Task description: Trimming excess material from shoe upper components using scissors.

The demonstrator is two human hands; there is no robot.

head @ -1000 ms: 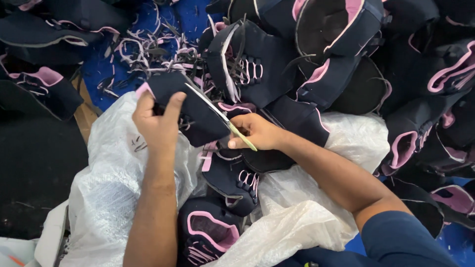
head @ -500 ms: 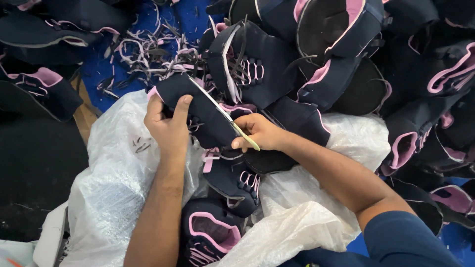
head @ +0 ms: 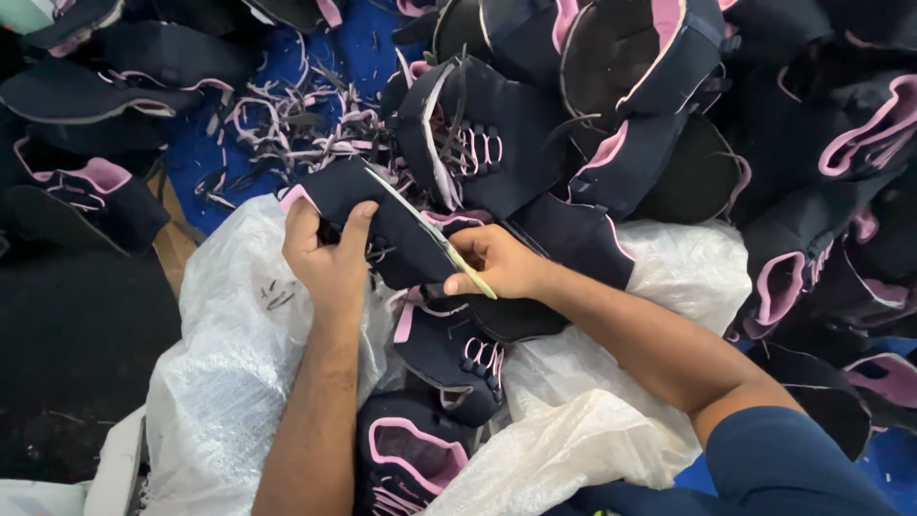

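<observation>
My left hand (head: 330,263) grips a dark shoe upper (head: 382,225) with pink trim, fingers wrapped round it, over the white plastic bag (head: 229,363). My right hand (head: 501,263) holds scissors (head: 430,234), blades on its edge.

Even bright overhead light, soft shadows, slight motion blur.
</observation>
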